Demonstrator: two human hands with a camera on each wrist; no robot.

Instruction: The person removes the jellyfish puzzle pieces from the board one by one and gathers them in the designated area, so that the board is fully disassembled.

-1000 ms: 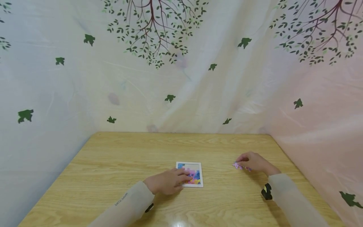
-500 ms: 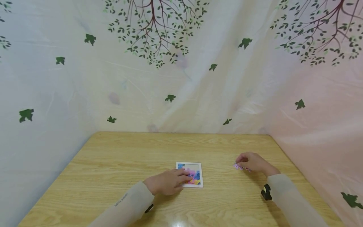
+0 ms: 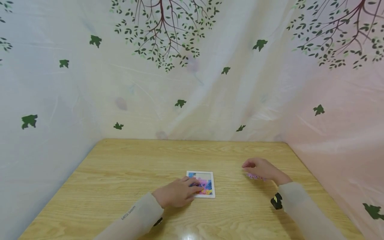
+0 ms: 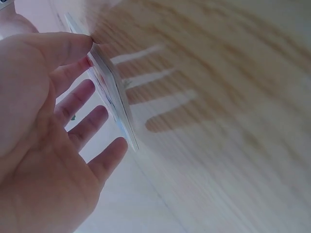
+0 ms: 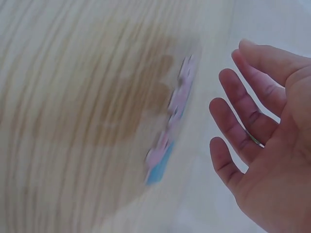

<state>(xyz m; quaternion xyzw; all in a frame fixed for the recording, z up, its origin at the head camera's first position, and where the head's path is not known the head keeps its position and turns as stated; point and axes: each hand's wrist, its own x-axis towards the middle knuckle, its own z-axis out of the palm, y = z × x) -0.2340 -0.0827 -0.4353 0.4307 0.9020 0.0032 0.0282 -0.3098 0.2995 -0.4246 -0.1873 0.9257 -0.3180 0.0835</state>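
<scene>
My left hand [image 3: 175, 192] lies over the left part of a white-framed jigsaw puzzle [image 3: 213, 186], fingers spread on its pink, blue and yellow picture. A pale strip without picture shows at the frame's top. In the left wrist view the thumb of my left hand [image 4: 53, 111] is at the frame's edge [image 4: 114, 80]. To the right, my right hand [image 3: 264, 169] hovers just above several pink puzzle pieces [image 3: 255, 176]. In the right wrist view those pieces [image 5: 180, 94] lie apart from my right hand [image 5: 272, 121], whose fingers are loosely bent; no piece shows between its thumb and forefinger.
The wooden table [image 3: 135, 160] reaches to a pale curtain [image 3: 144, 100] printed with trees and green leaves at the back and sides. One blue-edged piece [image 5: 160, 167] lies at the near end of the loose row. Dark wrist straps [image 3: 276, 201] sit at both sleeves.
My right hand has lifted off the loose pieces and shifted slightly left, uncovering more of them. My left hand has stayed on the puzzle.
</scene>
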